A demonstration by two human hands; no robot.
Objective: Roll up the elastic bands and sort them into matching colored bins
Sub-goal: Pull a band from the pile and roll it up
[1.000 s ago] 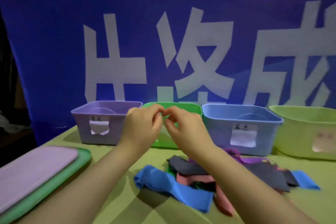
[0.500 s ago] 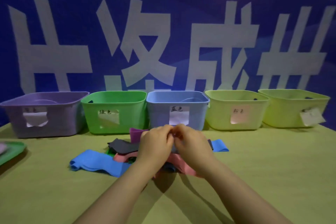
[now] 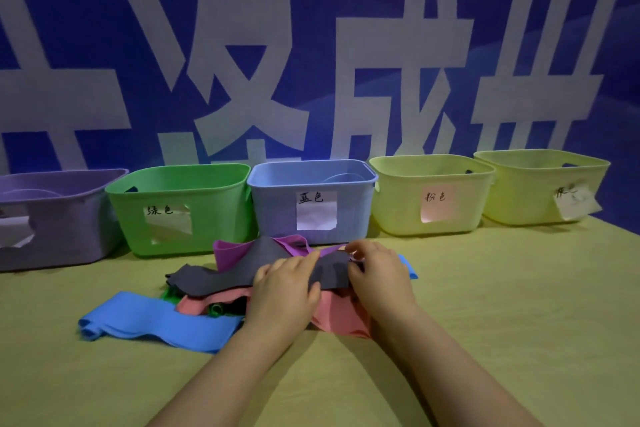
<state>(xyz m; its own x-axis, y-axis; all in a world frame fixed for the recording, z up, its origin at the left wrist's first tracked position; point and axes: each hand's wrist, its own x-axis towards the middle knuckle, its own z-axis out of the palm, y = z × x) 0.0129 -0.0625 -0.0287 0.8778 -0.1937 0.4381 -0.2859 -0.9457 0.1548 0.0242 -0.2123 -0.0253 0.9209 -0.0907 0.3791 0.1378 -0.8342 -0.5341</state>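
- The grey band (image 3: 221, 276), a flat matte strip, lies on top of the others at desk centre. The left hand (image 3: 284, 291) pinches it between thumb and fingers, and the right hand (image 3: 377, 274) curls its fingers round its end.
- Limp bands lie beneath: a pink band (image 3: 339, 315), a purple band (image 3: 232, 251) at 12 o'clock, a green band (image 3: 169, 293) (barely showing) and a blue band (image 3: 156, 319) at 8 o'clock.
- Rounded plastic bins line up at 12 o'clock: purple bin (image 3: 52, 218), green bin (image 3: 214, 204) marked 绿色, blue bin (image 3: 277, 211) 蓝色, yellow bin (image 3: 398, 204) 粉色, end bin (image 3: 519, 191) (label unreadable).
- Yellow-green cloth covers the desk (image 3: 519, 305), and a blue banner (image 3: 311, 45) with large white characters hangs behind.
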